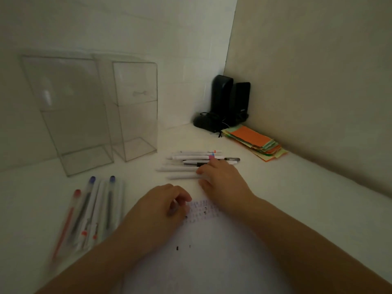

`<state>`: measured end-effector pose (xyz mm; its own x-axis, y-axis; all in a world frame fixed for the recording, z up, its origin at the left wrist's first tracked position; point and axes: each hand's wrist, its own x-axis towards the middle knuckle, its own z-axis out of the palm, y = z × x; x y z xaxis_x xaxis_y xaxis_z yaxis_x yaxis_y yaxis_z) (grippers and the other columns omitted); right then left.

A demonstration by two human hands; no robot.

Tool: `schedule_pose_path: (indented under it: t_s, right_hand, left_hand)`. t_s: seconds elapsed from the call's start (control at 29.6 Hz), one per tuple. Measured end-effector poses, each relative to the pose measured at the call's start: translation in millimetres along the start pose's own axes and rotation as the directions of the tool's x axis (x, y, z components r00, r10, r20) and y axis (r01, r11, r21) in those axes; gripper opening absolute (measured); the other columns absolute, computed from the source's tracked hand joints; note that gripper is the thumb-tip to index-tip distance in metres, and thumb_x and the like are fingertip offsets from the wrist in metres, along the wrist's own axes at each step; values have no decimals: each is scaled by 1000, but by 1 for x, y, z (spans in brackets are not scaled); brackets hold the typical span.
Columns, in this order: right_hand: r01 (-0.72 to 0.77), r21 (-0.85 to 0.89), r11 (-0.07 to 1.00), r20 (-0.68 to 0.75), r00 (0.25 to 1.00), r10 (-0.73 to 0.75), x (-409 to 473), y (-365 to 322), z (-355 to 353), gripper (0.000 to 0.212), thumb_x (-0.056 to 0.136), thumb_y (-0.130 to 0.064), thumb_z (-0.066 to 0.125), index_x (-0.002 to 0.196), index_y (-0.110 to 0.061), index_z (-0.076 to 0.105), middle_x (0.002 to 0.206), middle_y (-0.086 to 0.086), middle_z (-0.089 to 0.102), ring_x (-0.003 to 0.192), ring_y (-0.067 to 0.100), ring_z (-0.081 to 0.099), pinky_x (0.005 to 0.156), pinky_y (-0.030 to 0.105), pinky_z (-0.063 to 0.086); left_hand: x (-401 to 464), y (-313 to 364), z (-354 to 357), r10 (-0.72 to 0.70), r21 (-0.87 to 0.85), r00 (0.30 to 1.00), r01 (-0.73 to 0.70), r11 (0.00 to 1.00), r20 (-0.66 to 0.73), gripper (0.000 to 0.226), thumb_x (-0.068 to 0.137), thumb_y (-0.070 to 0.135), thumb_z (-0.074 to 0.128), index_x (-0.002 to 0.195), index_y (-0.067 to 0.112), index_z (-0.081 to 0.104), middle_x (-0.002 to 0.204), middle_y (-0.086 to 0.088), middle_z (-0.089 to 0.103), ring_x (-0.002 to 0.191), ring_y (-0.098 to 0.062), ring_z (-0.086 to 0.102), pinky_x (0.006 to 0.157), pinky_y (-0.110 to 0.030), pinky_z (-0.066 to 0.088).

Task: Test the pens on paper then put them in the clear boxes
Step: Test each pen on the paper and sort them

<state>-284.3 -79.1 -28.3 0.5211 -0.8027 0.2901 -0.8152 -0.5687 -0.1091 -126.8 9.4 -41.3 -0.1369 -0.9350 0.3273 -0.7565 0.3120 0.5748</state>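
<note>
Our left hand [167, 205] curls on the paper [203, 262], steadying it beside the scribbles; whether it holds anything, we cannot tell. Our right hand [222, 179] lies loosely on the white pens [191, 164] mid-table, choosing one. Capped pens [91, 211] lie near the left edge, before two clear boxes [93, 111].

Two clear boxes [89, 111], two speakers [230, 100], two hands [222, 179].

I see a row of white pens [186, 164] lying flat mid-desk. Clear-barrelled pens [89, 209] with blue and red caps lie on the left. Two tall clear boxes [93, 111] stand upright behind them. Paper [203, 247] with small marks lies nearest.
</note>
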Motion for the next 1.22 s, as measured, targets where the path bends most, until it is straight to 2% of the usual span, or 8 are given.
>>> schedule_pose_path:
  t_s: [0.24, 0.41, 0.51, 0.61, 0.74, 0.88, 1.01, 1.22]
  right_hand:
    - [141, 21, 990, 21, 990, -141, -43, -5, -12, 30, 96, -18, 42, 123, -21, 53, 113, 1, 52, 104, 18, 48, 85, 26, 35]
    - [91, 262, 961, -37, 996, -84, -62, -8, -29, 30, 96, -23, 44, 121, -28, 58, 96, -12, 49, 87, 2, 49, 76, 12, 40]
    - [6, 475, 880, -67, 997, 30, -62, -6, -35, 21, 91, -19, 55, 96, -36, 67, 85, -23, 57, 86, -5, 54, 71, 4, 39]
    - [-185, 835, 518, 40, 960, 279, -62, -2, -41, 11, 74, -17, 70, 75, -27, 69, 66, -11, 67, 63, -1, 61, 59, 7, 45]
    - [-233, 955, -182, 273, 932, 238, -59, 5, -41, 18, 69, -31, 59, 66, -19, 73, 76, 3, 70, 63, 8, 62, 55, 17, 52]
    - [-277, 875, -398, 356, 924, 140, -56, 1, -36, 37, 83, -46, 42, 75, -23, 71, 80, 6, 69, 55, 10, 57, 48, 20, 45]
    - [-333, 712, -618, 308, 939, -151, -57, 1, -31, 47, 90, -53, 33, 87, -15, 61, 83, 7, 62, 61, 15, 53, 59, 26, 47]
    - [-318, 723, -614, 241, 948, -208, -56, 3, -28, 28, 91, -30, 35, 79, -12, 53, 78, 8, 55, 63, 17, 44, 68, 30, 45]
  left_hand:
    - [-4, 0, 4, 73, 125, 997, -73, 989, 3, 13, 83, 26, 59, 92, 32, 52, 90, 14, 47, 80, -3, 41, 66, -13, 32]
    - [-5, 8, 1, 169, 216, 974, -134, 967, -151, 28, 81, 40, 42, 101, 25, 53, 102, 4, 54, 93, -10, 42, 77, -20, 37]
    - [-3, 4, -1, 211, 255, 972, -179, 950, -100, 29, 89, 36, 34, 101, 27, 59, 93, 9, 62, 89, -6, 44, 78, -19, 28]
    - [-1, 4, -1, 173, 175, 984, -163, 971, -45, 35, 90, 41, 28, 99, 31, 60, 81, 21, 57, 77, -2, 43, 70, -15, 30]
    - [-4, 13, -1, 52, 5, 998, -52, 999, 23, 22, 87, 53, 35, 95, 45, 54, 71, 29, 51, 74, 5, 52, 61, -7, 37]
    - [-3, 20, -2, 56, -193, 998, -48, 980, 39, 10, 83, 38, 55, 79, 48, 56, 58, 22, 60, 58, 3, 54, 54, -8, 38]
    - [-5, 20, -1, 81, -232, 996, -73, 970, 25, 10, 85, 39, 58, 77, 45, 59, 55, 20, 60, 54, 1, 53, 55, -8, 38]
    - [-8, 21, -4, 99, -223, 994, -89, 971, 36, 6, 79, 54, 54, 78, 49, 58, 55, 22, 58, 57, -1, 55, 57, -7, 37]
